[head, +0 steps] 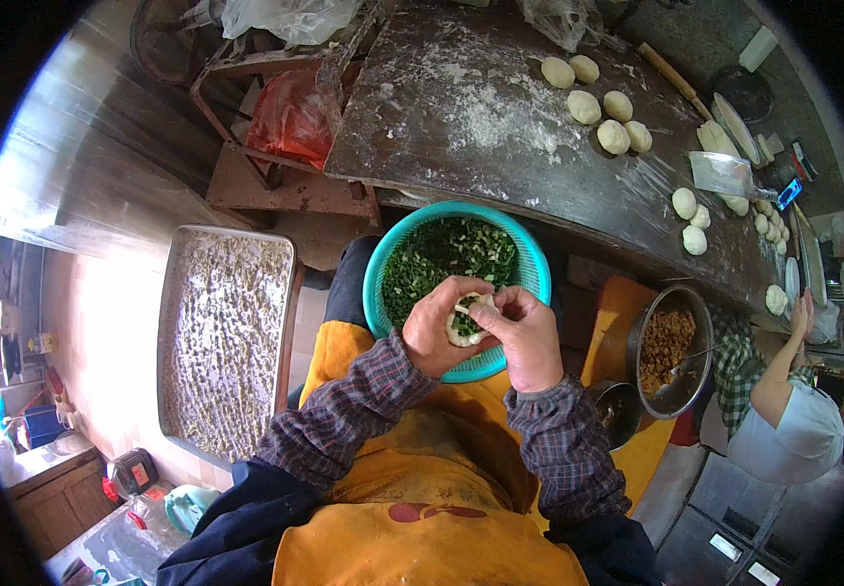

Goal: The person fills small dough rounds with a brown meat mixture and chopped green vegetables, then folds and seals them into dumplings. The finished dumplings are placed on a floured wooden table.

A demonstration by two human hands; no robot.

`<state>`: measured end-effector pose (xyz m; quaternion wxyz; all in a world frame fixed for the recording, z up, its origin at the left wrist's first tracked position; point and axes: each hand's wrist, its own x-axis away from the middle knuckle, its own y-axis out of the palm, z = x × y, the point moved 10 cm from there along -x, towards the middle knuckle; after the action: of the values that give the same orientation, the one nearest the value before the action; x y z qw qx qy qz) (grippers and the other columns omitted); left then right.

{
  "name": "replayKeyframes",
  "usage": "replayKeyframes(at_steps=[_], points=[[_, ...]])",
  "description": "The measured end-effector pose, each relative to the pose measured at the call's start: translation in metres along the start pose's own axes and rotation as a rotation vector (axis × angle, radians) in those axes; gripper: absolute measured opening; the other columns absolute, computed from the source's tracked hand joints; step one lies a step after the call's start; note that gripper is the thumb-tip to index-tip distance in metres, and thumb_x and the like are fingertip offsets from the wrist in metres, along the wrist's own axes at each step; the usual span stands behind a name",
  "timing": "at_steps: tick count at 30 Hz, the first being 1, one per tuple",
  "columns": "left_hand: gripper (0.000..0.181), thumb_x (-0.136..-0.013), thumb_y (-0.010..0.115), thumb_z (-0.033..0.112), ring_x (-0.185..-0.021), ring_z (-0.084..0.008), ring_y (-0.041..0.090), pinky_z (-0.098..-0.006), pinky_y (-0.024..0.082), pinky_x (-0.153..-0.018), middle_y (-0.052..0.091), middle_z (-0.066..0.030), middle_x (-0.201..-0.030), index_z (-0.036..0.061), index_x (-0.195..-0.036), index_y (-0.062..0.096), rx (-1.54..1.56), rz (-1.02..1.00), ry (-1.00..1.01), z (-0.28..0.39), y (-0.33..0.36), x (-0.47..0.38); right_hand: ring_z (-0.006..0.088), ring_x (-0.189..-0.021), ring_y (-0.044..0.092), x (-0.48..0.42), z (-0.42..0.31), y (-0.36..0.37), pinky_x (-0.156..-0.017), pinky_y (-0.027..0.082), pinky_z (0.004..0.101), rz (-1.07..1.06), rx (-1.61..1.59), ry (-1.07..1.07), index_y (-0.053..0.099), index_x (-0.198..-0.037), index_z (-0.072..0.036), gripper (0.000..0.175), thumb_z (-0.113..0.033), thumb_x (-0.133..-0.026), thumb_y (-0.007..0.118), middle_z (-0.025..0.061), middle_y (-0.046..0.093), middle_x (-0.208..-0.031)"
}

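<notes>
Between my two hands is a round dough wrapper point(463, 339) with chopped green filling showing in its open middle. My left hand point(433, 322) cups it from the left side. The fingers of my right hand point(528, 337) pinch its rim on the right. Below the hands, a turquoise plastic basket point(374, 275) sits at my lap, holding chopped green chives point(422, 275). Part of the basket's near side is hidden by my hands and sleeves.
Left stands a metal tray point(228, 344) with a speckled coating. On the floured wooden table point(422, 146) lie several dough balls point(584, 108) and a dough scraper point(720, 174). A steel bowl of brown filling point(667, 351) with a spoon is at right, near a co-worker point(788, 432).
</notes>
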<state>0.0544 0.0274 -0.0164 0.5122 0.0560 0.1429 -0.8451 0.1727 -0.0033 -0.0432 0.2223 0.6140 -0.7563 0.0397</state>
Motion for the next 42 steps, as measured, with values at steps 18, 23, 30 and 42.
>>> replayKeyframes(at_steps=[18, 23, 30, 42], points=[[0.059, -0.077, 0.082, 0.011, -0.107, -0.0315, 0.067, -0.0398, 0.057, -0.087, 0.065, -0.0173, -0.122, 0.0065, -0.130, 0.056, -0.236, 0.108, 0.086, 0.013, -0.006, 0.002, 0.0108, -0.070, 0.059, -0.001, -0.015, 0.009, -0.061, 0.050, 0.0279, 0.064, 0.364, -0.213, 0.064, -0.085, 0.001, 0.021, -0.005, -0.077, 0.083, 0.0047, 0.062, -0.083], [0.072, -0.074, 0.080, 0.008, -0.098, -0.0304, 0.069, -0.0381, 0.056, -0.085, 0.069, -0.0171, -0.110, 0.0013, -0.140, 0.051, -0.090, 0.078, -0.137, -0.002, -0.008, 0.004, 0.0140, -0.068, 0.061, 0.016, -0.041, 0.020, -0.062, 0.052, 0.0280, 0.100, 0.672, -0.441, 0.066, -0.082, 0.001, 0.016, 0.003, -0.074, 0.080, 0.0058, 0.060, -0.083], [0.047, -0.071, 0.082, 0.006, -0.104, -0.0318, 0.066, -0.0393, 0.055, -0.089, 0.063, -0.0194, -0.122, 0.0012, -0.115, 0.067, -0.075, 0.065, -0.043, -0.002, -0.008, 0.002, 0.0194, -0.080, 0.067, 0.023, -0.057, 0.026, -0.069, 0.055, 0.0316, -0.055, 0.645, -0.466, 0.071, -0.099, 0.002, 0.017, -0.001, -0.082, 0.074, 0.0107, 0.065, -0.096], [0.042, -0.069, 0.083, 0.004, -0.100, -0.0304, 0.068, -0.0366, 0.055, -0.083, 0.068, -0.0146, -0.111, 0.0048, -0.107, 0.066, -0.137, 0.136, 0.042, 0.015, -0.012, 0.001, 0.0094, -0.082, 0.067, 0.012, -0.016, -0.001, -0.071, 0.055, 0.0237, -0.041, 0.219, -0.045, 0.073, -0.100, 0.006, 0.016, -0.005, -0.088, 0.074, 0.0096, 0.073, -0.092]])
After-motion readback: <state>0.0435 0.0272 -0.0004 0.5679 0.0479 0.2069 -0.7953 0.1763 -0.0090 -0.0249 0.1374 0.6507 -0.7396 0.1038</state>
